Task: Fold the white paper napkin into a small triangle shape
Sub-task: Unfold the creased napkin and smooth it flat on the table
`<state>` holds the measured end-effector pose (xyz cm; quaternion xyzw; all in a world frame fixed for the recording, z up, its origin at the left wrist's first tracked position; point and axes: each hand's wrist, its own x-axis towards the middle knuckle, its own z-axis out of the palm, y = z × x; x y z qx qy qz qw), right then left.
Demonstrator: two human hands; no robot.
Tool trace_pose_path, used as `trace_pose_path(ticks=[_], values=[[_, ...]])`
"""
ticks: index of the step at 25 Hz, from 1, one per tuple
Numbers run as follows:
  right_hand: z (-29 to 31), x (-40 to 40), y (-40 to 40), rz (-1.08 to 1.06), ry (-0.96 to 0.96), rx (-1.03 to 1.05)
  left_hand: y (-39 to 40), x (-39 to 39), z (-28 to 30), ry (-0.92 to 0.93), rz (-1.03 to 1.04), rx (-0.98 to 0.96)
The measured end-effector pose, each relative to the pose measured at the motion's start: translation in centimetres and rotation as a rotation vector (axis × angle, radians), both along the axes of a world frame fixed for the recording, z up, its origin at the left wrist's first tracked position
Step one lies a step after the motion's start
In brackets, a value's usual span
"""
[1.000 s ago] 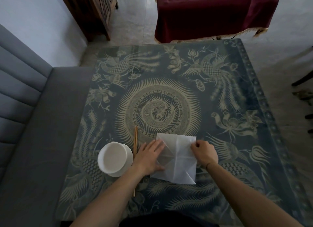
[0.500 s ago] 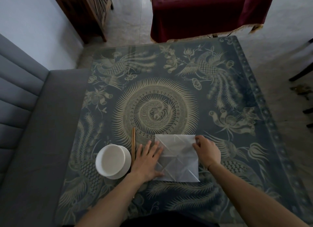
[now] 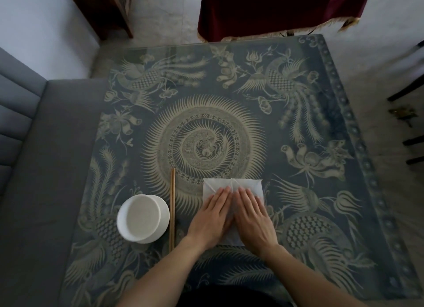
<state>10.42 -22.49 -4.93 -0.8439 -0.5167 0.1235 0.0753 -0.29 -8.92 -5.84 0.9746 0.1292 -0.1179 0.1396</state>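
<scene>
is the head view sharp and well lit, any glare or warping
Head view: dim, soft light; napkin and both flat hands, left and right, fairly sharp; faint reflection on the glassy table far edge; wide-angle bending bows the table sides.

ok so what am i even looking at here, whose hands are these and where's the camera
No machine here: a person wears one wide-angle camera on the head, looking forward and down, so the arms come in from the bottom edge. The left hand and the right hand lie flat side by side, fingers straight, pressing a white paper napkin onto the table, which has a blue-grey bird and flower pattern. Creases show on the napkin's far part. Nothing is gripped. To the left lie a pair of wooden chopsticks and a white bowl. The aim is folding the napkin into a small triangle.
</scene>
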Motion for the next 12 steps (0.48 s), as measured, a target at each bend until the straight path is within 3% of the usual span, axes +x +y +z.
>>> trace_pose_path(ticks=[12], values=[[-1.0, 4.1, -1.8, -0.009, 0.021, -0.26, 3.1, -1.6, -1.2, 0.094, 0.034, 0.071]])
